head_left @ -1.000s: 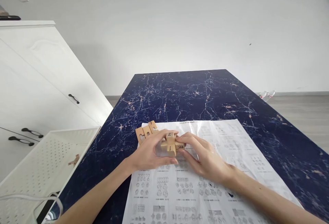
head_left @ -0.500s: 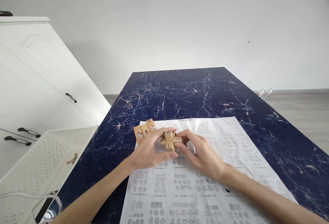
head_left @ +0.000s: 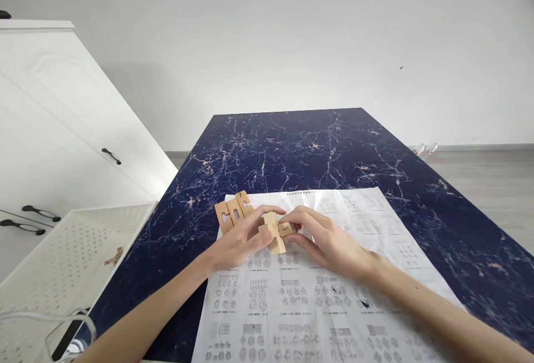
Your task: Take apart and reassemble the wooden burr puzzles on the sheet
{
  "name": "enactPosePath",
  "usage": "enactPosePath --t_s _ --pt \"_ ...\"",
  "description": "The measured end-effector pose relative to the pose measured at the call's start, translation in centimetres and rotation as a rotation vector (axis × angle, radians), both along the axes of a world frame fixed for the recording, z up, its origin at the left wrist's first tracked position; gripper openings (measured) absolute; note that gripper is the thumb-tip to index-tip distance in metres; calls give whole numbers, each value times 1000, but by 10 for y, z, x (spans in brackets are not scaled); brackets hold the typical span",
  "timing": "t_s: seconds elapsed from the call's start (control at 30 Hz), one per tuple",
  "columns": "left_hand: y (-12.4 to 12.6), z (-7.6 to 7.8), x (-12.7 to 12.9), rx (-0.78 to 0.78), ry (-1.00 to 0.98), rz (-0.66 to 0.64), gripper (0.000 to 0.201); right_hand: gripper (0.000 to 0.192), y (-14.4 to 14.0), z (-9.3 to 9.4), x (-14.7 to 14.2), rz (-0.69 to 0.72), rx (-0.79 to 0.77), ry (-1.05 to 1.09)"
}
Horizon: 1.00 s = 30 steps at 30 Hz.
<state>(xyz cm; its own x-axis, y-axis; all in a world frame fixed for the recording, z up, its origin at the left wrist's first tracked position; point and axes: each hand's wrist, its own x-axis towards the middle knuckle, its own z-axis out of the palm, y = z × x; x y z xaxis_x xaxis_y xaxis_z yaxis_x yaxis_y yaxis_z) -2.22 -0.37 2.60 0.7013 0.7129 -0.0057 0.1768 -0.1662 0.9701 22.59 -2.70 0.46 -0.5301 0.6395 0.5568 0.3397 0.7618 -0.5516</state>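
Observation:
Between my two hands is a cross-shaped wooden burr puzzle (head_left: pixel 274 233), held just over a printed sheet. My left hand (head_left: pixel 240 242) grips its left side, the thumb pressed on the front. With thumb and fingers, my right hand (head_left: pixel 327 238) pinches the block on the right, which bears a dark number that looks like 3. Several flat wooden pieces with cut-outs (head_left: pixel 234 211) lie side by side just beyond my left hand, one marked with a number. The printed sheet (head_left: pixel 292 296) shows rows of small puzzle diagrams under both hands.
The sheet lies on a dark blue marbled table (head_left: pixel 287 152). Left of the table is a white perforated basket (head_left: pixel 54 252) holding a small wooden piece (head_left: pixel 113 256) and a white cable (head_left: pixel 50 315). A white cabinet (head_left: pixel 79 107) stands behind it.
The wooden puzzle has been turned: plain faces now show where numbered ends faced up. My left thumb has shifted up onto its front. The flat pieces stay put.

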Motion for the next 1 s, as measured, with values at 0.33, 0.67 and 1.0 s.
enactPosePath --t_s 0.33,0.67,1.0 --pt "2 -6 3 168 112 199 73 14 -3 -8 -2 -125 -231 54" --pt "-2 -5 8 380 60 150 72 15 -10 -21 -12 -92 -252 -16" --pt "22 -8 -11 601 270 595 52 27 -4 -13 -13 -367 -504 212"
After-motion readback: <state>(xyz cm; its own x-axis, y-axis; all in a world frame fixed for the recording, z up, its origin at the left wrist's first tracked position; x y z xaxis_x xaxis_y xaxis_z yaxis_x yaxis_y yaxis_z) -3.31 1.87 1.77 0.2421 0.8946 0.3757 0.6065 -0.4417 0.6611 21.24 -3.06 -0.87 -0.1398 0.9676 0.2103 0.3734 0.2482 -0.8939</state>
